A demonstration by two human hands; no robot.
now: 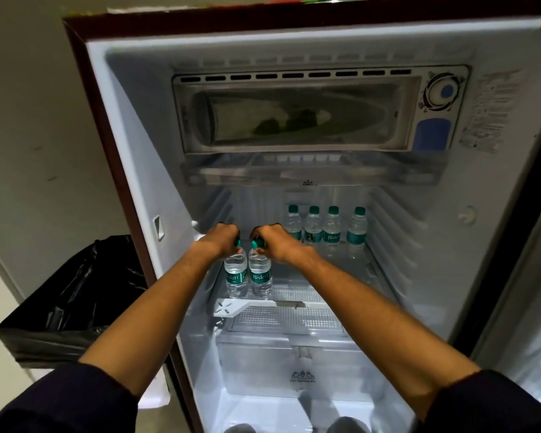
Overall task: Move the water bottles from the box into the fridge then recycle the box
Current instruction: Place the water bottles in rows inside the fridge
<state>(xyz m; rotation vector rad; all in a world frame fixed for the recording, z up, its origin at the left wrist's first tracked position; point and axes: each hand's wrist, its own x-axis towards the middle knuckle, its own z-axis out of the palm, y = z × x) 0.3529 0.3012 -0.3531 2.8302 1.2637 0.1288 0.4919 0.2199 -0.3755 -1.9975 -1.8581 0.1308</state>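
Both my arms reach into the open fridge (132, 170). My left hand (221, 237) grips the green cap of a small clear water bottle (235, 276). My right hand (275, 242) grips the cap of a second bottle (260, 278) right beside it. Both bottles hang upright at the front left of the clear shelf (294, 295); I cannot tell whether they touch it. Several more green-capped bottles (324, 229) stand in a row at the back right of the same shelf. The box is out of view.
A bin lined with a black bag (66, 301) stands left of the fridge. A freezer compartment (297, 114) sits above the shelf and a clear crisper drawer (294, 364) below it. The fridge door (525, 307) is swung open at the right.
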